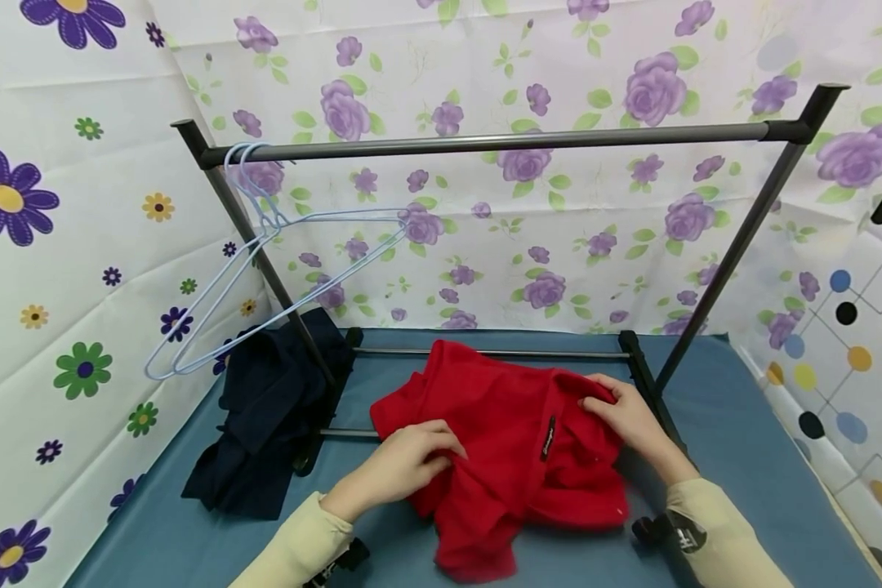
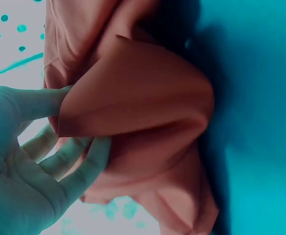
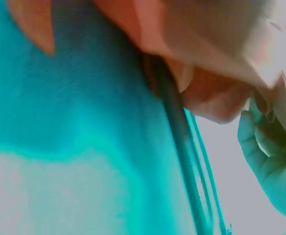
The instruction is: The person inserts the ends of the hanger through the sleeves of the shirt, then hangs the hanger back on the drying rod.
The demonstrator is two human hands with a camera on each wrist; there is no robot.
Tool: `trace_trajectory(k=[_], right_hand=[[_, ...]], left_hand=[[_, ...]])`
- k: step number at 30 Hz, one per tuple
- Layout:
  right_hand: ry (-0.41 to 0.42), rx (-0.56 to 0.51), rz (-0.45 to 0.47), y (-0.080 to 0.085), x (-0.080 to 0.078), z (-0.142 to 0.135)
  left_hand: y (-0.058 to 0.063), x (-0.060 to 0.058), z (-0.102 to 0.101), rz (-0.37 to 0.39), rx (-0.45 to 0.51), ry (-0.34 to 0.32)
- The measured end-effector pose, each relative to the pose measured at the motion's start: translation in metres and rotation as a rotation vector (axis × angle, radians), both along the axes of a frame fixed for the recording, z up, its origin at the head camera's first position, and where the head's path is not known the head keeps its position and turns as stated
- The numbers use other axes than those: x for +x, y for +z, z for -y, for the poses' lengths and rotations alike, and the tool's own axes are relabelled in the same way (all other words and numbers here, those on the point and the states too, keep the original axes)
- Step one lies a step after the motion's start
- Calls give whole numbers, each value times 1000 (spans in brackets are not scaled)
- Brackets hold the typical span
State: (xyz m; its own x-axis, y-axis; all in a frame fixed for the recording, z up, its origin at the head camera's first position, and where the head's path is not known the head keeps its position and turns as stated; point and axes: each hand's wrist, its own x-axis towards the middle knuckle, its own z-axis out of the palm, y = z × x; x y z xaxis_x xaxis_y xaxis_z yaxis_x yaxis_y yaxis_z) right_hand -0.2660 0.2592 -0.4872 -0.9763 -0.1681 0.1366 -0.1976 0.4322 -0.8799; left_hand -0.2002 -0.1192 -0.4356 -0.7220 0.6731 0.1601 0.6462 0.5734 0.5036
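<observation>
A crumpled red garment point(image 1: 500, 416) with a small black tag or zip bearing pale lettering is spread in front of me, its lower part over the blue surface. My left hand point(image 1: 412, 461) pinches its left side; in the left wrist view a fold of the cloth point(image 2: 138, 93) lies between the thumb and the fingers point(image 2: 86, 171). At the garment's upper right edge, my right hand point(image 1: 628, 412) grips the fabric. The right wrist view shows that hand point(image 3: 275, 171) at the cloth, its fingertips partly hidden in the folds.
A black rack frames the work, with a top bar point(image 1: 485, 143) and a lower rail point(image 1: 389, 352) behind the garment. Light blue wire hangers point(image 1: 265, 233) hang at the bar's left end. Dark navy clothing point(image 1: 265, 416) lies on the blue surface point(image 1: 750, 457) by the left foot.
</observation>
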Motion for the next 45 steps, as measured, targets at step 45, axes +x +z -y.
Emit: trace_trajectory(k=[45], right_hand=[[-118, -1002, -701, 258, 47, 43]], left_hand=[[199, -47, 2, -653, 572, 159]])
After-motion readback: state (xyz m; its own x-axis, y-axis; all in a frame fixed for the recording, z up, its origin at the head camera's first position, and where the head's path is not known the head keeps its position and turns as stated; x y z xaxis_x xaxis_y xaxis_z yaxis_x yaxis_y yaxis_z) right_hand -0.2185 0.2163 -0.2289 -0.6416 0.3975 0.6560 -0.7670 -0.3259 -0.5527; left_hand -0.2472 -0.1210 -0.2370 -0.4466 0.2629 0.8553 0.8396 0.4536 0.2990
